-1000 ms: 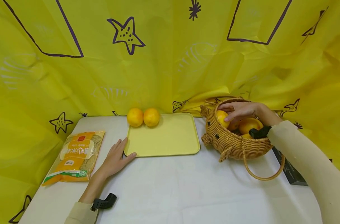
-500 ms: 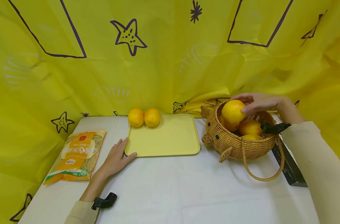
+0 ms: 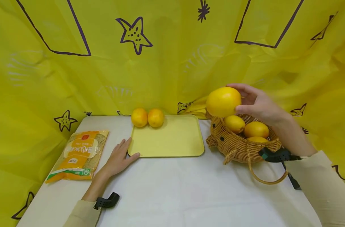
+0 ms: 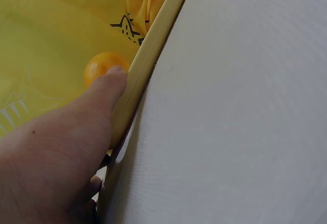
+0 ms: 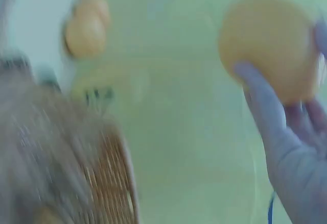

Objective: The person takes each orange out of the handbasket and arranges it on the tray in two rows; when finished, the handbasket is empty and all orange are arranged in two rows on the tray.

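Note:
Above the far left of a wicker basket (image 3: pixel 240 149) shaped like an animal, my right hand (image 3: pixel 263 104) grips a yellow-orange fruit, seemingly an orange (image 3: pixel 223 102). In the right wrist view the thumb presses the near side of that orange (image 5: pixel 271 48), fingers behind it. Several more yellow-orange fruits (image 3: pixel 256 130) lie in the basket. My left hand (image 3: pixel 118 159) rests with straight fingers at the front left corner of a pale yellow tray (image 3: pixel 172 142). In the left wrist view its thumb lies on the tray's rim (image 4: pixel 135 83). Two oranges (image 3: pixel 148 118) sit side by side at the tray's back left corner.
An orange-and-clear food packet (image 3: pixel 78 155) lies at the left of the white-covered table (image 3: pixel 172 192). The basket's handle (image 3: pixel 270 182) hangs down in front. A black box (image 3: pixel 294 182) is partly hidden behind the right arm. A yellow patterned curtain (image 3: pixel 166 63) stands behind.
My right hand has taken an orange up out of the basket and moved it up and left. The left hand has stayed at the tray's corner.

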Motion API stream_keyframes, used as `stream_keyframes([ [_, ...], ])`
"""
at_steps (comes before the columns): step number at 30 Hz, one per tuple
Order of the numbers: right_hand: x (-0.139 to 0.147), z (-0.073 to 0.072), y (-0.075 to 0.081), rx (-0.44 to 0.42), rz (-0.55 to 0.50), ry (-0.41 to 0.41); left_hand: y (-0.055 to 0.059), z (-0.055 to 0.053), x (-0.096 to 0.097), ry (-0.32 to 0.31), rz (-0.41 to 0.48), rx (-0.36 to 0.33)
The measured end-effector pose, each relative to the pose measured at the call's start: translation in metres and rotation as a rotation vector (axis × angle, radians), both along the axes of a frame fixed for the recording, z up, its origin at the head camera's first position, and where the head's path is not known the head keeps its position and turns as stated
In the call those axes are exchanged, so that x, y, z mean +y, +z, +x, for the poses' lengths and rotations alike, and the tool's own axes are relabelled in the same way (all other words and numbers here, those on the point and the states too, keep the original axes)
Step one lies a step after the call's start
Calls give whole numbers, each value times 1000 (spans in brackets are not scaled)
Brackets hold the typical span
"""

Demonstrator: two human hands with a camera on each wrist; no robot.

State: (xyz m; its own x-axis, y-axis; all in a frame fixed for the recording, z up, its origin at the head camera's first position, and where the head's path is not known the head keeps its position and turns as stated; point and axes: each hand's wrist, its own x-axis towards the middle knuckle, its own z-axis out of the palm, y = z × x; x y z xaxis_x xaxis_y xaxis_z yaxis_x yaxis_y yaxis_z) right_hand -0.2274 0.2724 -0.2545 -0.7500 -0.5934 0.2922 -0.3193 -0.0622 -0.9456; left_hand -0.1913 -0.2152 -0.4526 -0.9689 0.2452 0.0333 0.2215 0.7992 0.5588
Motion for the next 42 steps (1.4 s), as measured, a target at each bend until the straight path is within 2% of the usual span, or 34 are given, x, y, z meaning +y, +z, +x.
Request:
stream_keyframes([
  [3,-29,20,-7,-10,22,-144,0,-1,1,-2,6,1],
  [6,-54,33,-16,1,52,-247,-1,-2,2,-5,3,3],
  [9,-73,36,-25,40,92,-324,-1,-2,4,-7,0,1],
  [12,-84,34,-35,56,116,-375,-1,-2,5,-7,1,-6],
  [20,-90,21,-53,24,110,-378,-1,-2,6,-7,-6,-10],
  [29,-99,20,-53,-25,124,-380,-1,-3,3,-18,-8,5],
  [33,-102,20,-54,-15,125,-382,-2,-3,2,-17,-7,7],
  [42,-106,20,-55,8,47,-347,-2,-3,0,-9,-12,1],
])
